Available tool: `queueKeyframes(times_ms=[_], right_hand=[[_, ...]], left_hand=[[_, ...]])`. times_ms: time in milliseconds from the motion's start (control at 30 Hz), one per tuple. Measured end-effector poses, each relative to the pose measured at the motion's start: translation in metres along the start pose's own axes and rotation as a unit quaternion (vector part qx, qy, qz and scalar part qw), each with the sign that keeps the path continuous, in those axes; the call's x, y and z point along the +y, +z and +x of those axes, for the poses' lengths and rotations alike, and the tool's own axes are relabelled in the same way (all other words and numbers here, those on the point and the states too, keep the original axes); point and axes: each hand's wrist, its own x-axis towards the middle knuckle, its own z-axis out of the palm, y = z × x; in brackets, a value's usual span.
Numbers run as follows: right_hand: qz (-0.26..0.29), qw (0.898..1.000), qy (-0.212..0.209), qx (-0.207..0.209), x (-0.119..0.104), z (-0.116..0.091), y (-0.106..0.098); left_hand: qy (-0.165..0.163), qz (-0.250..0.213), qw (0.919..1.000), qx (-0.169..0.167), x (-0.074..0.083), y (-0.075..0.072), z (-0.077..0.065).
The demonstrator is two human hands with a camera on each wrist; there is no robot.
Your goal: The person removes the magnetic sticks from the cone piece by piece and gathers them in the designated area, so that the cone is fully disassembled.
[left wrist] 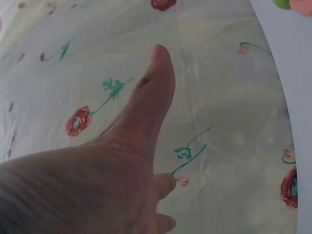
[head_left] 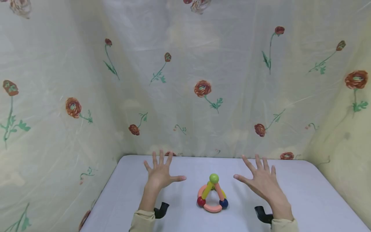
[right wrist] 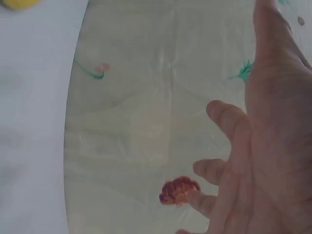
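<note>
We find the ball-and-rod model standing upright on the bench, between the two hands and touched by neither. A green ball forms its peak. From it, a yellow rod slopes down to a red ball, and a pink rod slopes to a blue ball. A curved pink piece joins these two lower balls along the near side.

Left of the model, we note the left hand, its grip spread wide and holding nothing, thumb pointing toward the model. Right of the model, the right hand mirrors it, grip likewise spread and bare. Near each wrist, on the side facing the model, we record a black curved piece. Behind the model hangs a floral sheet.
</note>
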Motion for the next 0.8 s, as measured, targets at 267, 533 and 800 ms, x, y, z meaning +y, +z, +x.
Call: queueKeyframes(times_ms=[267, 533, 800], right_hand=[[0.132, 0.987, -0.089, -0.037, -0.011, 0.008, 0.019], [0.32, 0.936, -0.118, -0.083, -0.018, 0.017, 0.053], [0.396, 0.907, -0.098, -0.105, -0.025, 0.023, 0.076]], left_hand=[[0.068, -0.078, 0.9945, 0.019, 0.015, 0.009, 0.006], [0.134, -0.207, 0.9689, -0.018, 0.045, 0.019, 0.006], [0.202, -0.247, 0.9475, -0.024, 0.072, 0.03, 0.008]])
